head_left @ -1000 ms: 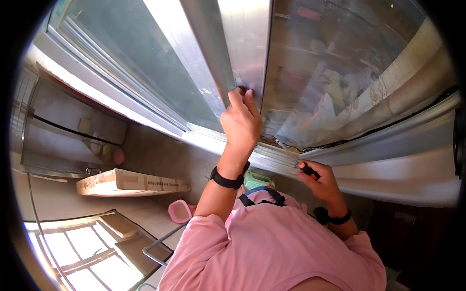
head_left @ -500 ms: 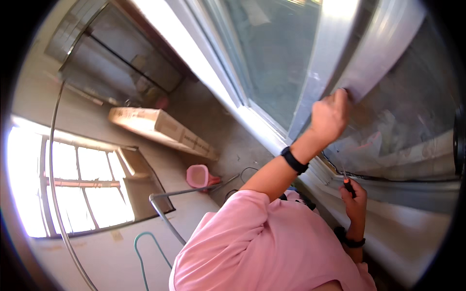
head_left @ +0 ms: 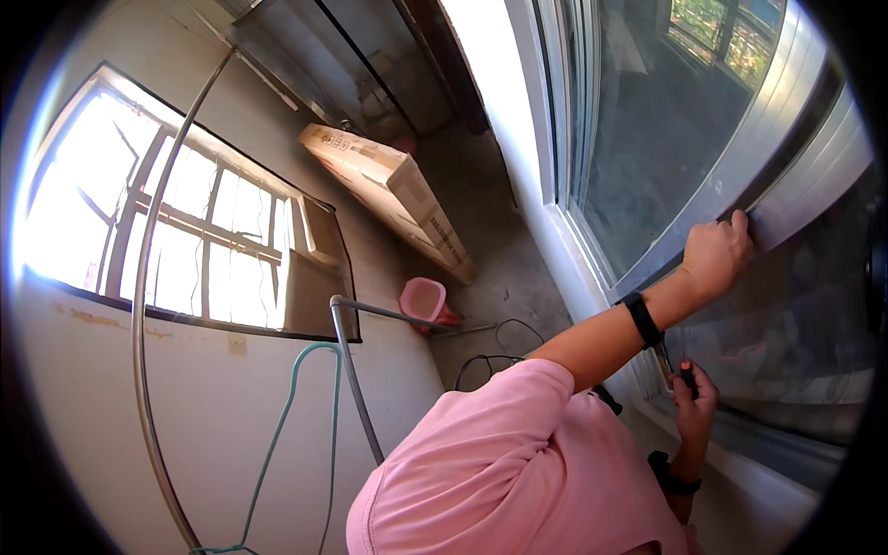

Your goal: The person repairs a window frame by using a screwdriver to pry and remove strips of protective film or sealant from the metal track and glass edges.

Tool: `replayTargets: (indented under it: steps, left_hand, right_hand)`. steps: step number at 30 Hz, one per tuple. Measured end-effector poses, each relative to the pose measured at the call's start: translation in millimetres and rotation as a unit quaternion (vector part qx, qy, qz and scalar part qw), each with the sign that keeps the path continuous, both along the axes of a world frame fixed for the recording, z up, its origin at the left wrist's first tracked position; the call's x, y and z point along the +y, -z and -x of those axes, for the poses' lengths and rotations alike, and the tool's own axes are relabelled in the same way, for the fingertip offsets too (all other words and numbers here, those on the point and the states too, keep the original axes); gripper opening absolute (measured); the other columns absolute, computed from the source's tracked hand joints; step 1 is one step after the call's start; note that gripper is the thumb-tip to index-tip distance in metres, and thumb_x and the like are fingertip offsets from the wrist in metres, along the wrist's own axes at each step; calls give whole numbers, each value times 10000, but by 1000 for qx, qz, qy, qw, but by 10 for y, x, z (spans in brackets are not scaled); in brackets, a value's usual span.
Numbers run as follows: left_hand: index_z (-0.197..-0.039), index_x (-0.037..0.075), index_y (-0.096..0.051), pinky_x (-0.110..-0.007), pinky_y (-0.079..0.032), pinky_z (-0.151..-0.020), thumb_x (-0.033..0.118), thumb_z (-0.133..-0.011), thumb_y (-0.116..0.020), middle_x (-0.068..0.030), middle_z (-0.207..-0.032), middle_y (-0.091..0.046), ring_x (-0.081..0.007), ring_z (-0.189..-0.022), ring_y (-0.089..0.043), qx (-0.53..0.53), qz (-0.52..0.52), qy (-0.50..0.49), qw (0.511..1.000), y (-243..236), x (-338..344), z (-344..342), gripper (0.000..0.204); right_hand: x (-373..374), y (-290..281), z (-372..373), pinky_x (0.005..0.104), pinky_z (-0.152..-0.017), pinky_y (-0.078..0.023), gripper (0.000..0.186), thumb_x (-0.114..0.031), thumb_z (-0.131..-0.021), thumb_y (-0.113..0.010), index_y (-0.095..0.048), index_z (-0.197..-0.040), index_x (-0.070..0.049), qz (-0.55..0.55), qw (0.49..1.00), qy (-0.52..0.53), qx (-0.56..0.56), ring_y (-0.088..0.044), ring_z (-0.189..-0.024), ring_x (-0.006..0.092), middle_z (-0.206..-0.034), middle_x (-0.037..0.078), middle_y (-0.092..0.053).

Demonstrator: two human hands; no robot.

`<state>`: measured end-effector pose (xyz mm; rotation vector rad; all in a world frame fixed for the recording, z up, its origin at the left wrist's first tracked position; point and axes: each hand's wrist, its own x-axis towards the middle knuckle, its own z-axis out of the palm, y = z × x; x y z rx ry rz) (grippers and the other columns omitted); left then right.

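My left hand (head_left: pixel 717 257), a black band on its wrist, is closed on the edge of a silver aluminium window frame (head_left: pixel 819 171). Lower down, near the bottom of the glass, my right hand (head_left: pixel 696 407) grips a screwdriver (head_left: pixel 687 376) by its black and orange handle. The thin shaft points up toward the pane, and I cannot make out whether its tip touches anything. Left of the frame stands another glass pane (head_left: pixel 675 120), with a barred window and greenery reflected in it.
A long cardboard box (head_left: pixel 388 190) leans along the wall, with a pink bucket (head_left: pixel 424 301) close by. A grey pipe (head_left: pixel 356 388), a green wire hanger (head_left: pixel 287 407) and a black cable (head_left: pixel 481 361) lie to my left. Beyond is a bright barred window (head_left: pixel 194 222).
The view has swung left, so the room and both hands sit further right in the picture. My left hand still grips the frame; my right hand still holds the screwdriver.
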<state>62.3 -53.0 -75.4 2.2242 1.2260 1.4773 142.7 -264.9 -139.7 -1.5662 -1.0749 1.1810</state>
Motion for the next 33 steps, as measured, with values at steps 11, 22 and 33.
replayTargets:
  steps: [11,22,33]
  left_hand:
    - [-900,13,-462,-489,-455,-486,292,-939,-542,-189,-648,-601,-403,-549,-587,6,98,-5,995,-84,-41,-14,293]
    - [-915,49,-488,-490,-467,-497,180,-928,-519,-172,-660,-605,-390,-579,-604,-100,-13,24,995,103,28,-162,135]
    - [-755,59,-515,-446,-476,-460,88,-855,-600,-174,-582,-576,-377,-505,-586,-26,-82,22,996,25,234,264,134]
  right_hand:
    - [-44,133,-56,176,-617,-362,264,-73,-886,-632,-605,-1125,36,-3,999,-36,-14,-444,-691,17,-826,-48,-565]
    - [27,79,90,185,-613,-370,256,-84,-854,-677,-626,-1079,27,-5,1000,-19,-11,-431,-686,28,-797,-52,-541]
    - [-177,-1,156,215,-609,-389,306,-132,-856,-706,-636,-1112,21,-60,995,48,-67,-434,-677,46,-759,-46,-543]
